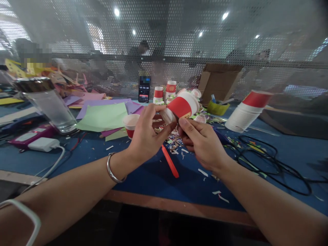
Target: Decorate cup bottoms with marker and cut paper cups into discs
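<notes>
Red-banded cup: clasped by half-curled left hand, apparently for steadiness; met at five o'clock by pinched right hand, with contents indeterminable.

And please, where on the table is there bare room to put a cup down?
The barest patch of the table lies left of the orange tool, down to the front edge. Another seems free between the black cable and the dark sheet. Around the held cup it is crowded: paper scraps below, more cups behind.
</notes>
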Available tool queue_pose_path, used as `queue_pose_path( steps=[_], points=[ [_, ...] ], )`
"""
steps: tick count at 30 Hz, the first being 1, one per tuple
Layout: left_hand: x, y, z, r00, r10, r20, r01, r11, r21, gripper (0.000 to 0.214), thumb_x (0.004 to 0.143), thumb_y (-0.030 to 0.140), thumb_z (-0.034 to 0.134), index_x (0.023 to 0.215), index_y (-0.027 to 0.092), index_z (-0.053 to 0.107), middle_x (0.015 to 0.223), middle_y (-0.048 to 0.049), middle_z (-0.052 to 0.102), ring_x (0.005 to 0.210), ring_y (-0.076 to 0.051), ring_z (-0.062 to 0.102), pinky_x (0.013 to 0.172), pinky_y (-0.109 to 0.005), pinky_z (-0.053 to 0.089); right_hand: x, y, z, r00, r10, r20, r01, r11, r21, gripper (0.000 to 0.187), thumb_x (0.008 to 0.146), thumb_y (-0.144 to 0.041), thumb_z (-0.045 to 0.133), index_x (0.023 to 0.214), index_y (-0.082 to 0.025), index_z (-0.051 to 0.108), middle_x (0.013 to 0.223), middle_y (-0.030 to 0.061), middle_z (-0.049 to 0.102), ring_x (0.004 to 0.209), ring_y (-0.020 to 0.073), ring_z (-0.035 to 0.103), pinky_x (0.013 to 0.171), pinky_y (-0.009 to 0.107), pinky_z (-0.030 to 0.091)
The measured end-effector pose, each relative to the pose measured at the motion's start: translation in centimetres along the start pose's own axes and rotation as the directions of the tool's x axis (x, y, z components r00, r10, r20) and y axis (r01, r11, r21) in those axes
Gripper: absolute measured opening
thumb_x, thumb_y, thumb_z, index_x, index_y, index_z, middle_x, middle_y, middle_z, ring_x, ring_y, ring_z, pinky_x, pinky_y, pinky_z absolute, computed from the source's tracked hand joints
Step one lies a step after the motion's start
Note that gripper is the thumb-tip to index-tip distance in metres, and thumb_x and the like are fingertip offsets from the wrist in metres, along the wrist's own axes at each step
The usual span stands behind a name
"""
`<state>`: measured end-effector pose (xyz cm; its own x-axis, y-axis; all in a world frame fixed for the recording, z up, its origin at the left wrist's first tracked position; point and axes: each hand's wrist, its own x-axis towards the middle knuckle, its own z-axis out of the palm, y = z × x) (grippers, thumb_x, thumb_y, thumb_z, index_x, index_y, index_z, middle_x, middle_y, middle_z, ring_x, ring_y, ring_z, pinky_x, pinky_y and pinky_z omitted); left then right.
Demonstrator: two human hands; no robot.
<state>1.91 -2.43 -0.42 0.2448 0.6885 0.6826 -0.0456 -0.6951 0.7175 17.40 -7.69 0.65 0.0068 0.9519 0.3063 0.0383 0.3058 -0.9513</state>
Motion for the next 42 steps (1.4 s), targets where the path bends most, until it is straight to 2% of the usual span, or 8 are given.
queue_pose_path(
  steps=[4,9,15,21,27,32,36,42],
  points=[
    [0.1,0.4,0.6,0.972,-0.235,-0.011,0.226,0.946,-0.231,0.044,0.083,0.033,0.077,0.117,0.022,0.051,0.126,-0.0089,0.060,0.093,-0.014,0.069,0.078,-0.027,0.061,0.1,0.0,-0.2,1.000,-0.029,-0.011,0.029,0.999,-0.035,0.046,0.093,-0.057,0.062,0.068,-0.019,0.053,0.057,-0.0062,0.037,0.046,0.0061,0.028,0.040,0.025,0.016],
    [0.7,0.4,0.9,0.894,-0.445,0.059,0.417,0.776,-0.472,0.031,0.087,0.038,0.073,0.103,0.021,0.053,0.094,-0.0005,0.065,0.075,-0.010,0.070,0.075,-0.027,0.063,0.2,0.1,-0.4,1.000,-0.022,-0.004,0.022,0.998,-0.065,0.047,0.095,-0.057,0.060,0.068,-0.019,0.051,0.057,-0.0063,0.037,0.045,0.0060,0.027,0.040,0.025,0.016],
    [0.7,0.2,0.7,0.927,-0.372,0.039,0.341,0.796,-0.500,0.028,0.084,0.031,0.077,0.093,0.022,0.052,0.081,0.0042,0.063,0.074,-0.008,0.066,0.080,-0.025,0.062,0.1,0.3,-0.3,0.999,-0.043,0.006,0.043,0.995,-0.095,0.046,0.095,-0.056,0.059,0.067,-0.020,0.051,0.058,-0.0067,0.035,0.046,0.0061,0.024,0.041,0.026,0.015],
    [0.2,0.0,0.4,0.978,-0.210,0.018,0.209,0.952,-0.224,0.028,0.084,0.029,0.076,0.099,0.022,0.054,0.100,-0.0014,0.064,0.080,-0.012,0.067,0.074,-0.026,0.060,0.1,0.7,-0.2,1.000,-0.025,-0.008,0.025,0.996,-0.088,0.047,0.093,-0.057,0.062,0.066,-0.020,0.051,0.057,-0.0071,0.035,0.045,0.0062,0.023,0.040,0.025,0.015],
    [-0.1,-0.2,0.3,0.998,-0.061,-0.005,0.061,0.997,-0.052,0.030,0.082,0.026,0.077,0.103,0.021,0.054,0.112,-0.0061,0.063,0.093,-0.016,0.068,0.083,-0.031,0.061,0.1,0.4,0.1,1.000,-0.001,-0.012,0.000,1.000,-0.029,0.047,0.090,-0.059,0.065,0.068,-0.019,0.054,0.058,-0.0070,0.037,0.044,0.0057,0.023,0.039,0.025,0.015],
    [0.0,0.6,0.7,0.964,-0.254,-0.075,0.230,0.944,-0.238,0.037,0.084,0.034,0.077,0.109,0.022,0.053,0.118,-0.0066,0.061,0.089,-0.014,0.068,0.072,-0.025,0.062,0.2,0.2,0.0,0.999,-0.039,-0.013,0.038,0.997,-0.072,0.047,0.093,-0.059,0.061,0.068,-0.020,0.054,0.056,-0.0065,0.036,0.046,0.0068,0.026,0.040,0.025,0.016],
    [0.5,0.7,0.8,0.890,-0.455,0.036,0.427,0.801,-0.420,0.029,0.088,0.035,0.072,0.104,0.019,0.055,0.105,-0.0051,0.066,0.079,-0.010,0.068,0.075,-0.024,0.062,0.3,0.3,-0.3,0.999,-0.039,-0.009,0.038,0.997,-0.070,0.047,0.092,-0.059,0.062,0.067,-0.020,0.054,0.056,-0.0067,0.035,0.046,0.0067,0.025,0.041,0.026,0.016],
    [0.5,0.3,0.4,0.943,-0.332,-0.012,0.302,0.873,-0.383,0.028,0.083,0.028,0.076,0.098,0.021,0.053,0.093,0.0005,0.065,0.079,-0.010,0.066,0.075,-0.023,0.060,0.1,0.5,-0.3,0.999,-0.034,0.002,0.034,0.994,-0.103,0.048,0.094,-0.058,0.060,0.065,-0.020,0.050,0.056,-0.0069,0.033,0.046,0.0070,0.023,0.041,0.026,0.015]
  ],
)
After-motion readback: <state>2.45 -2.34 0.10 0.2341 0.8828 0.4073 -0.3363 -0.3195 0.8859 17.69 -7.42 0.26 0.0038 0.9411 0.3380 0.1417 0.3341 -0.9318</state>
